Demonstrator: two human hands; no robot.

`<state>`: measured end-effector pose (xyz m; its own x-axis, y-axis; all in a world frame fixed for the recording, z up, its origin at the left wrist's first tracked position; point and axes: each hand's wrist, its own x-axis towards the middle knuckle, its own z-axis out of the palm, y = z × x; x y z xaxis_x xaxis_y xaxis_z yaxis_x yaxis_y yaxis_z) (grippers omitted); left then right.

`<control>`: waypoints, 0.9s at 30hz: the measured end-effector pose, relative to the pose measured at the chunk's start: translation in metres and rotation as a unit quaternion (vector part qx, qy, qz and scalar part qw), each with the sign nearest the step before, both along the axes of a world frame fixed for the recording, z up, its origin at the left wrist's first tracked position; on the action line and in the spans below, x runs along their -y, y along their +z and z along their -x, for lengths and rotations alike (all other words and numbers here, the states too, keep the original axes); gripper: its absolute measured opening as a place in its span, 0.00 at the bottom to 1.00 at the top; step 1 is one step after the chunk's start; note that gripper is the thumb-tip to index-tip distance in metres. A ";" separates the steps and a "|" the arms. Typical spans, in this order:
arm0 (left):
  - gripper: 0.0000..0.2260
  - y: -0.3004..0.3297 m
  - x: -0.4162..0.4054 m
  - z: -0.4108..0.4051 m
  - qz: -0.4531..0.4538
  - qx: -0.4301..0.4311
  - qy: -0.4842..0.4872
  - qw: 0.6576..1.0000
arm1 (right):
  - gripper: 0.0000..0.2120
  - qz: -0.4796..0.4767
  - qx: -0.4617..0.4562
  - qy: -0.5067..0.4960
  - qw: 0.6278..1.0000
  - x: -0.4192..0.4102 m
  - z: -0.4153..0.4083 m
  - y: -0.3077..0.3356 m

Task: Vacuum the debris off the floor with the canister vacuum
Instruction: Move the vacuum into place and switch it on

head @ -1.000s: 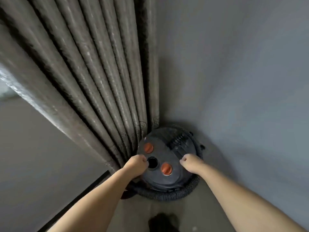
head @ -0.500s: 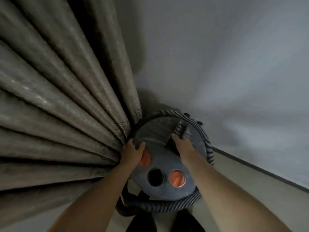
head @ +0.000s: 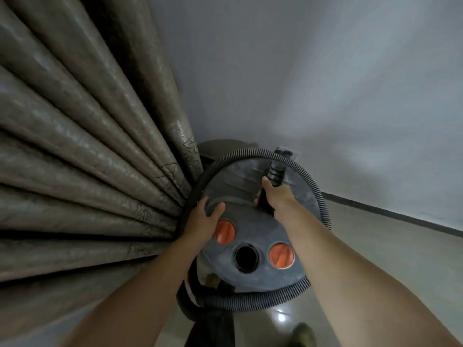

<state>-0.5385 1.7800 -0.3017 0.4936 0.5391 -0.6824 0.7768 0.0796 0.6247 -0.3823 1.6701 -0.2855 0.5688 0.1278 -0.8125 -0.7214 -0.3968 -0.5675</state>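
The canister vacuum [head: 253, 221] stands in the room's corner, seen from above: a round grey lid with two orange caps and a dark round port. Its ribbed grey hose [head: 270, 299] is coiled around the body. My right hand [head: 275, 199] grips the black handle [head: 274, 174] on top of the lid. My left hand [head: 203, 219] rests on the lid's left edge with fingers spread, thumb near one orange cap. No debris shows on the visible floor.
A heavy grey-brown curtain [head: 87, 159] hangs on the left, its hem touching the vacuum. A pale wall [head: 325, 83] with a dark baseboard [head: 390, 216] runs behind and right. Glossy floor tile [head: 375, 259] lies to the right; a dark shoe tip [head: 304, 334] shows below.
My hands went from the lid's near edge to its top: the right hand took hold of the handle, the left spread on the lid's left side. The view closed in on the vacuum.
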 end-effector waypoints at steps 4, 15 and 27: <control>0.33 0.002 0.053 0.010 -0.006 -0.006 -0.011 1.000 | 0.13 0.013 -0.006 -0.014 1.000 0.050 0.007 0.003; 0.32 0.024 0.215 0.004 0.024 -0.008 0.027 0.999 | 0.11 -0.002 0.001 0.027 1.000 0.189 -0.006 0.019; 0.33 0.034 0.352 -0.045 0.071 -0.027 0.026 0.997 | 0.11 0.034 0.027 0.057 0.997 0.309 -0.060 0.027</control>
